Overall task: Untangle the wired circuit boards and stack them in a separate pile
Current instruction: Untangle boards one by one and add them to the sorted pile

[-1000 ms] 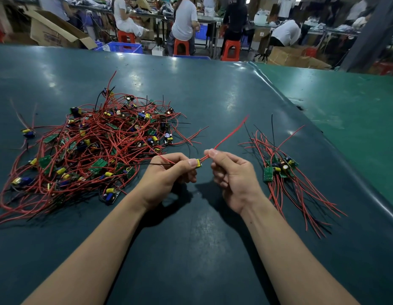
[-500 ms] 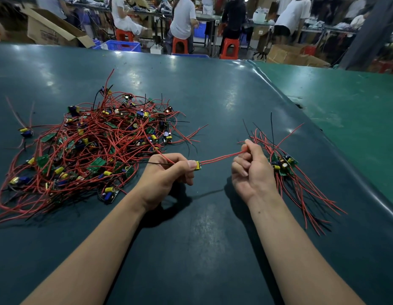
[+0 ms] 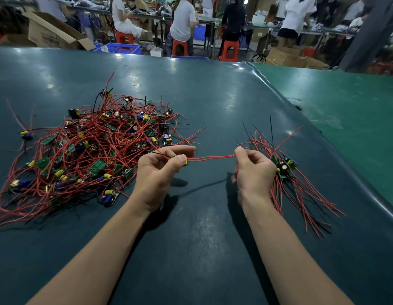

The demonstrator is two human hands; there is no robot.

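Note:
A tangled heap of small green circuit boards with red and black wires (image 3: pixel 87 150) lies on the left of the dark green table (image 3: pixel 202 238). A smaller sorted pile of boards (image 3: pixel 285 166) with wires fanned out sits to the right. My left hand (image 3: pixel 160 172) pinches one small circuit board (image 3: pixel 182 160) between thumb and fingers. Its pair of red wires (image 3: pixel 211 157) stretches right to my right hand (image 3: pixel 252 170), which pinches the wire ends just left of the sorted pile.
The table's rounded right edge (image 3: pixel 336 150) borders a lighter green surface (image 3: pixel 356 111). Beyond the far edge are cardboard boxes (image 3: pixel 52 31), a blue crate (image 3: pixel 123 48), red stools and several people at other benches.
My right hand has slid along the red wires to the right, pulling them straight and level, and now sits beside the sorted pile. My left hand has kept its hold on the board.

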